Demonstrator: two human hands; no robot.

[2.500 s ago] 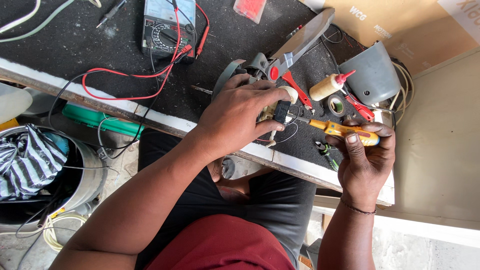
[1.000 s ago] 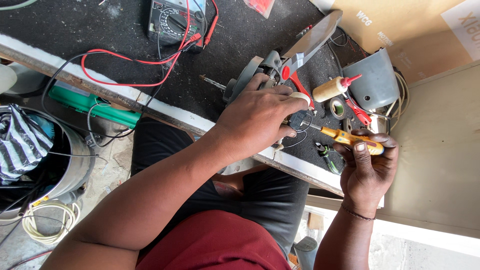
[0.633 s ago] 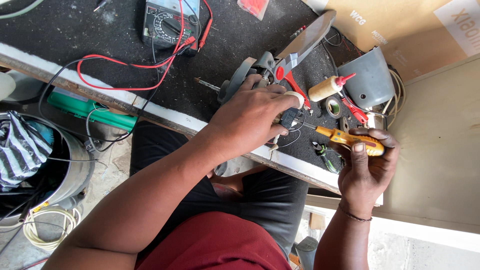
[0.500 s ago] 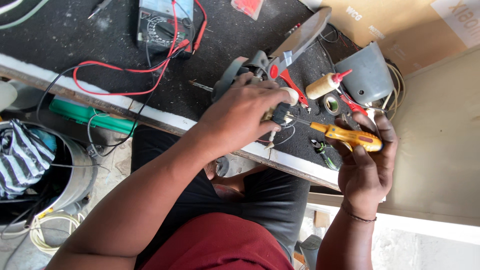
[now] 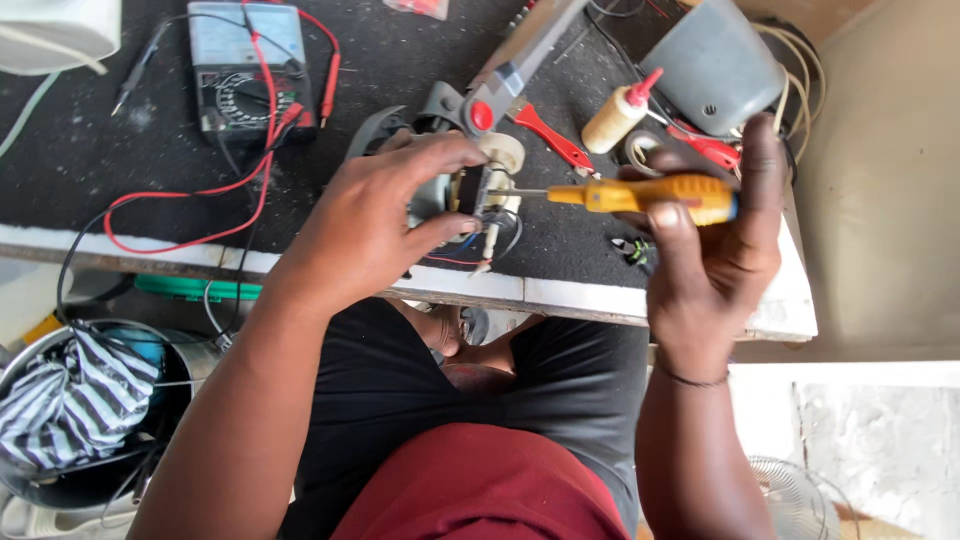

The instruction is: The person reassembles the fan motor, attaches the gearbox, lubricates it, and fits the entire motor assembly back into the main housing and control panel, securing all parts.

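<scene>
My left hand (image 5: 375, 225) grips a small grey motor assembly (image 5: 455, 190) with wires and a cream plastic part, holding it on the black bench top. My right hand (image 5: 715, 250) is closed around a yellow-handled screwdriver (image 5: 640, 195), held level. Its metal tip points left into the cream part of the motor. My left fingers hide much of the motor body.
A multimeter (image 5: 245, 65) with red and black leads lies at the back left. Near the motor lie a red-handled tool (image 5: 550, 135), a glue bottle (image 5: 618, 115) and a grey cover (image 5: 715, 65). The white bench edge (image 5: 560, 295) runs above my lap. A bucket (image 5: 70, 410) with striped cloth stands lower left.
The view has come closer to the bench. My right hand has lifted the screwdriver to level, its tip now at the motor. My left hand keeps its grip.
</scene>
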